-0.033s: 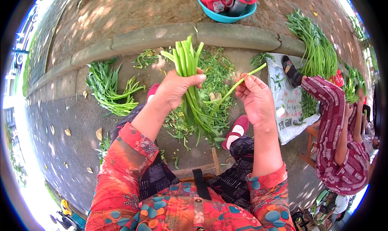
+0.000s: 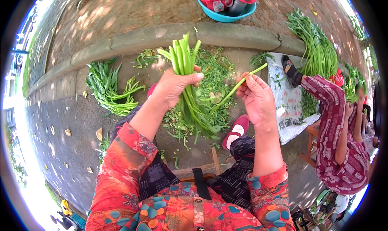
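My left hand [image 2: 173, 85] is wrapped round a bunch of long green leafy vegetable stalks [image 2: 182, 61], cut ends pointing away from me and leaves hanging towards my lap. To its right, my right hand [image 2: 255, 94] pinches one single green stalk [image 2: 238, 84] between thumb and fingers. That stalk slants up to the right; its leafy lower end passes close to the bunch's leaves. Beneath both hands lies a pile of loose green leaves [image 2: 216, 75] on the ground. On the left rests another bunch of leafy stalks [image 2: 111, 87], touched by neither hand.
A stone kerb [image 2: 157, 37] runs across the far side. Beyond it stands a blue basin [image 2: 228, 17] holding a red bag and a grey flask. At right are a white printed sack [image 2: 289, 118], a heap of green stalks [image 2: 317, 49] and a seated person in patterned maroon clothes [image 2: 335, 146].
My left hand and its bunch have shifted slightly to the left. My right hand keeps its pinch on the single stalk, almost unmoved.
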A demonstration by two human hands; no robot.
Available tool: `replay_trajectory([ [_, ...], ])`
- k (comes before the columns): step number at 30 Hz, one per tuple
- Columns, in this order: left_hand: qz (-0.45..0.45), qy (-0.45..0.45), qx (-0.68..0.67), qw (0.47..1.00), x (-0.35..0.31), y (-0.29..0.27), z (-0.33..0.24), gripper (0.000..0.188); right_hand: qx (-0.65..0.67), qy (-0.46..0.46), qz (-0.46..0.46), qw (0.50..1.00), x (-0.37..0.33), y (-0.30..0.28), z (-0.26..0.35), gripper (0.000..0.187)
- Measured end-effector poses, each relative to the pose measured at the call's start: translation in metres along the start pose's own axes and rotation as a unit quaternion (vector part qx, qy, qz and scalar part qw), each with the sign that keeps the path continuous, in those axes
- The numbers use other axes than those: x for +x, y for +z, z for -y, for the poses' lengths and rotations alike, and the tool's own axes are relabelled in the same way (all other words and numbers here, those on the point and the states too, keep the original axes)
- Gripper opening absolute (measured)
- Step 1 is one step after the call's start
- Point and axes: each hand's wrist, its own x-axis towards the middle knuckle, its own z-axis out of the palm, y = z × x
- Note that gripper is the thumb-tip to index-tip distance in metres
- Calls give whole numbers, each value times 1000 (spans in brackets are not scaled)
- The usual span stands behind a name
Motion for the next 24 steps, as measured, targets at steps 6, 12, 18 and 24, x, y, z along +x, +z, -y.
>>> replay_trajectory([
  [6, -125, 157, 128, 971, -1, -20, -21, 25, -52, -36, -30, 998, -1, -13, 9, 18],
  [12, -206, 253, 244, 913, 2, -39, -32, 20, -55, -54, -30, 997, -2, -21, 16, 20],
  [18, -281, 299, 339, 847, 5, -58, -37, 27, -62, -64, -33, 995, -1, -23, 19, 21],
  [24, -207, 161, 249, 932, 1, -32, -35, 26, -120, -64, -4, 991, -5, -4, 10, 21],
])
